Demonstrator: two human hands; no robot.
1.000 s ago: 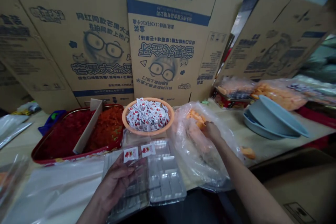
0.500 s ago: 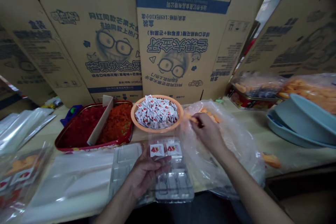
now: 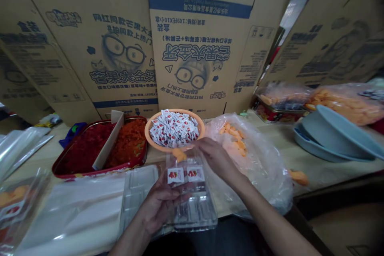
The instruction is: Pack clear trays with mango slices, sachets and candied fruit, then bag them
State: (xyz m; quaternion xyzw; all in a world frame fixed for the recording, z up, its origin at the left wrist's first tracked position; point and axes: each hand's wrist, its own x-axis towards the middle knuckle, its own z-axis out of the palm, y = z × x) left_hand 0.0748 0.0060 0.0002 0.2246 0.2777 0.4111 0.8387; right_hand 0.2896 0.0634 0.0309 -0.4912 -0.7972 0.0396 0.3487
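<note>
Head view: right hand pinches orange piece, left hand grips clear tray.

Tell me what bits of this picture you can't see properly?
Head view:
- Clear tray: near-left part hidden under the left hand.
- Two sachets: print too small to read.
- Orange piece in the right hand: blurred, kind unclear.
- Far bag: blurred, cut off by the right edge.
- Filled pack: cut off by the left edge.
</note>
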